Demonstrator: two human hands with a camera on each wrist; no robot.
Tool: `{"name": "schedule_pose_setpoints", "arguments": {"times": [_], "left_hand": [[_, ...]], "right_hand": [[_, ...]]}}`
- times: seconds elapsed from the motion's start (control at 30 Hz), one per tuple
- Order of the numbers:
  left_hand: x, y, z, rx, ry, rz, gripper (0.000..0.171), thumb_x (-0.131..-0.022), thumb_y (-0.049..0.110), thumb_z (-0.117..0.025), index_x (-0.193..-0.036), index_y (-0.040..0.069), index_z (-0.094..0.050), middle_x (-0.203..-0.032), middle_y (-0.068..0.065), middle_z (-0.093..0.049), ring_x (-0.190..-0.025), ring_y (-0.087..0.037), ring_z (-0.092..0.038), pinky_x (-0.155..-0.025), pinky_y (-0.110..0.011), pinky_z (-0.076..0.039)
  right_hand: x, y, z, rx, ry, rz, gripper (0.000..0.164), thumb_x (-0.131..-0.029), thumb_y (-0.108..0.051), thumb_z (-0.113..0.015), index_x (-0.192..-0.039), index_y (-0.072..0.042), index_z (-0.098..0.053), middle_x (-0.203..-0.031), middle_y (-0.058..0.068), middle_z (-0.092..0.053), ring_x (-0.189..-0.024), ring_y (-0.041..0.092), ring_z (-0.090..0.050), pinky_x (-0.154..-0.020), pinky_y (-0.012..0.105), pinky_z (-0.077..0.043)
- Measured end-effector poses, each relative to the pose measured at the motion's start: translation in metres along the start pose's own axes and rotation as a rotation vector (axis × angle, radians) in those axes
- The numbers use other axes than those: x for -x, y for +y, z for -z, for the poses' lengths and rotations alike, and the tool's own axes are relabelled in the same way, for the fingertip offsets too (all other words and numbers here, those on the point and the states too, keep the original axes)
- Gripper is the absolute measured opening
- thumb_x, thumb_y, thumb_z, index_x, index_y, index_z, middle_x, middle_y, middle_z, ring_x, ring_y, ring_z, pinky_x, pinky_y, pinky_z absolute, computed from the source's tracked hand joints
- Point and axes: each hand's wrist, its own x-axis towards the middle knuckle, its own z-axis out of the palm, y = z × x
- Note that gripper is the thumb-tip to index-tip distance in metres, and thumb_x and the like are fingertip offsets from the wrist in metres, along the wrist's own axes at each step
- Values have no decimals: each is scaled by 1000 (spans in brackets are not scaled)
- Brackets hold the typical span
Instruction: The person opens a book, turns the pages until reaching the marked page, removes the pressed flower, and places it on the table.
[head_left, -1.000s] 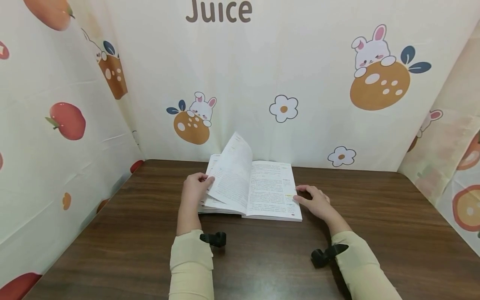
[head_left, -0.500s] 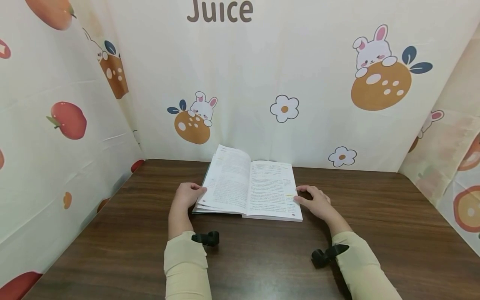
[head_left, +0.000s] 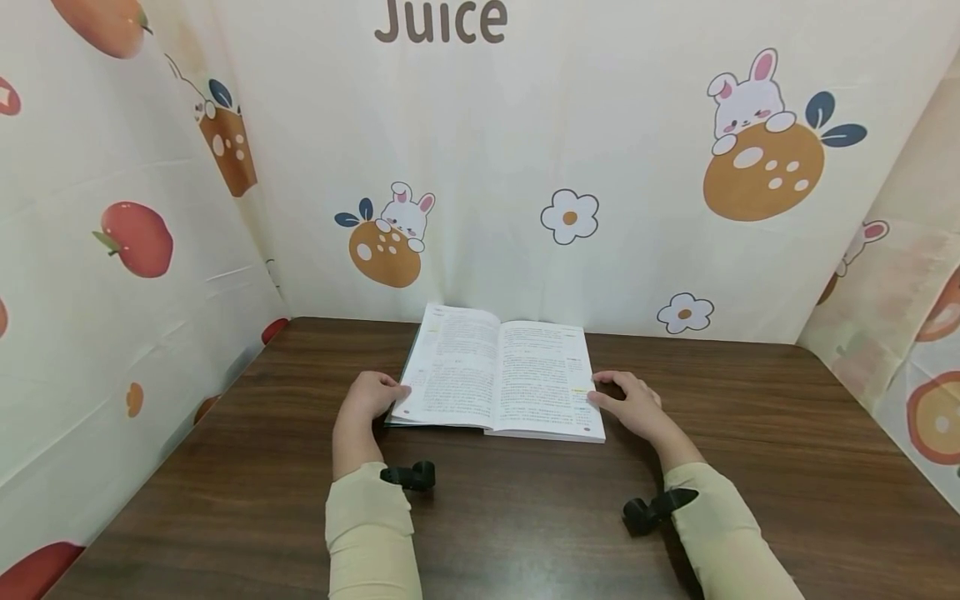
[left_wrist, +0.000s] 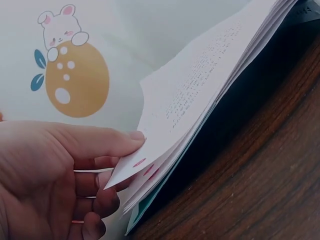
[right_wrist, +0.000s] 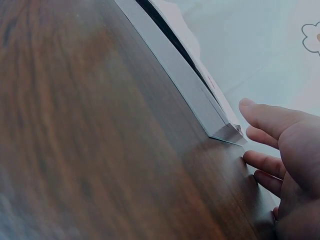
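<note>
An open book lies on the table with printed text on both pages and a yellow highlight near its right margin. My left hand is at the left edge and pinches the lower outer corner of a page, thumb above and fingers beneath. Several loose leaves and a dark green cover edge show below that page in the left wrist view. At the right edge, my right hand rests beside the book, thumb at the margin, fingers loosely extended. Its wrist view shows the thick page block.
The brown wooden table extends around the book. A pale curtain printed with rabbits, fruit and flowers stands right behind the book and on both sides. Each wrist wears a small black camera, such as the left wrist camera.
My left hand has moved left and down, bringing the lifted page over from standing up to lying nearly flat on the left side. The right hand has stayed in place.
</note>
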Motion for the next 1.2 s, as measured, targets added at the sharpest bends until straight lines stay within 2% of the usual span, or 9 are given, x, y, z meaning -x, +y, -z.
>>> {"name": "schedule_pose_setpoints", "arguments": {"times": [0.47,0.73,1.2], "left_hand": [[-1,1,-5,5,-13,30,19,-86,20,-63,-88,1,-64,-87,-11,-57,-79,-23,-48,-65,-32,-39],[-4,0,-9,-30,-13,33,16,-85,18,-64,-84,2,-63,-80,-10,-56,-73,-21,-49,-59,-30,-39],[-2,1,-10,-55,7,40,17,-83,18,-66,-82,3,-57,-77,-9,-52,-72,-21,-47,-59,-31,-38]], "right_hand": [[1,0,2,-12,-13,-17,51,-86,-43,-61,-122,-9,-54,-135,22,-38,-124,42,-26,-96,63,-6],[2,-1,1,-3,-16,-8,51,-85,-44,-62,-122,-9,-54,-135,22,-38,-124,42,-27,-95,63,-7],[1,-1,1,-9,-16,-19,54,-86,-46,-60,-124,-8,-52,-135,22,-37,-125,42,-26,-96,63,-6]]}}
